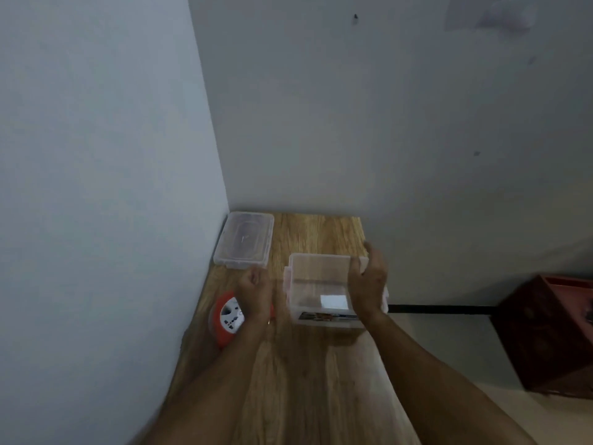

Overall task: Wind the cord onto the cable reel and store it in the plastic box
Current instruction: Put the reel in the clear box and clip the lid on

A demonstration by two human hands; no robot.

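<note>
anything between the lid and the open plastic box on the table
No, only bare wooden table between the lid and plastic box, seen in the head view.

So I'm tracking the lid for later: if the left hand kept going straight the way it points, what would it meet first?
Probably the clear lid, lying flat in the table's far corner. The left hand points that way over bare wood, though depth is hard to judge.
</note>
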